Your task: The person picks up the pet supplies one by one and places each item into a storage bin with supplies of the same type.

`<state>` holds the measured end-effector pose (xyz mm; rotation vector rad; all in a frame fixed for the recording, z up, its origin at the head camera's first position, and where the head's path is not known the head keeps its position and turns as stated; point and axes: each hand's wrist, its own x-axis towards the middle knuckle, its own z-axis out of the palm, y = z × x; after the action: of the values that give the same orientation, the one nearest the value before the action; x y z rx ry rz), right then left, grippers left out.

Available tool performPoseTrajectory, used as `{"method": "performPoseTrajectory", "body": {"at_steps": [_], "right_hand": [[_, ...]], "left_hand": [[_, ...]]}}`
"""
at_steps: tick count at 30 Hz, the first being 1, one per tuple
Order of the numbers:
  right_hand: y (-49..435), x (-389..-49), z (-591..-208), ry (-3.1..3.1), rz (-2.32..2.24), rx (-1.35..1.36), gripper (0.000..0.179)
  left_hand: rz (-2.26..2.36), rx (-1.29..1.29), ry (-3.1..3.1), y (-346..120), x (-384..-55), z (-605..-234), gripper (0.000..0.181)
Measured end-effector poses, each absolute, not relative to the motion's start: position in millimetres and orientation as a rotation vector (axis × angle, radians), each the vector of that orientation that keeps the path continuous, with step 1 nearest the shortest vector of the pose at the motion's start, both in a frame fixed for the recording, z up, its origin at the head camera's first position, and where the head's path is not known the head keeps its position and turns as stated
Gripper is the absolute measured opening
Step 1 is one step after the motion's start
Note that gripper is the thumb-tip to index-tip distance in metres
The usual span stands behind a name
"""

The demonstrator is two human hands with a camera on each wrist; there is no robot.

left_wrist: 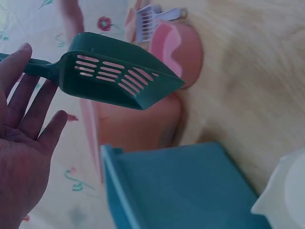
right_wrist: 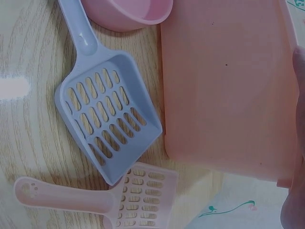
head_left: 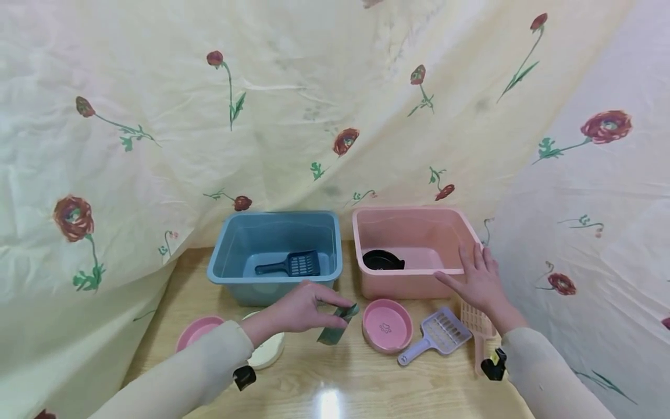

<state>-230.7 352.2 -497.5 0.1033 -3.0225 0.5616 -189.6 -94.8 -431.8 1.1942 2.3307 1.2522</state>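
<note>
Green litter scoop [left_wrist: 107, 87] hangs above the table before the gap between the blue tub [head_left: 251, 294] and pink tub [head_left: 403, 286]; I have the left hand [head_left: 300, 308] pinching its handle, thumb against fingers. I judge that hold slight: the blade could twist and knock the pink bowl [head_left: 374, 317] just beside it. My right hand [head_left: 476, 285] spreads its fingers over the pink tub's rim, gripping nothing; leaning there might tip the tub and slide the black dish [head_left: 382, 260] inside.
</note>
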Motion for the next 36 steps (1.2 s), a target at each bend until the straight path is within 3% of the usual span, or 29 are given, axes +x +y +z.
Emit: {"method": "performPoseTrajectory", "body": {"at_steps": [13,25,36], "right_hand": [[350,-228,-498,-3.045,0.552,0.095,0.114],[353,-230,-498,-3.036,0.549,0.077,0.114],[350,-227,-492,-3.054,0.523,0.084,0.112]], "left_hand": [[1.404,1.245,2.398,-109,-206,-386,0.035],[1.883,0.730,2.163,-135,-257,-347,0.037],[2.031,0.324,2.306,-169,-308,-361,0.044]]}}
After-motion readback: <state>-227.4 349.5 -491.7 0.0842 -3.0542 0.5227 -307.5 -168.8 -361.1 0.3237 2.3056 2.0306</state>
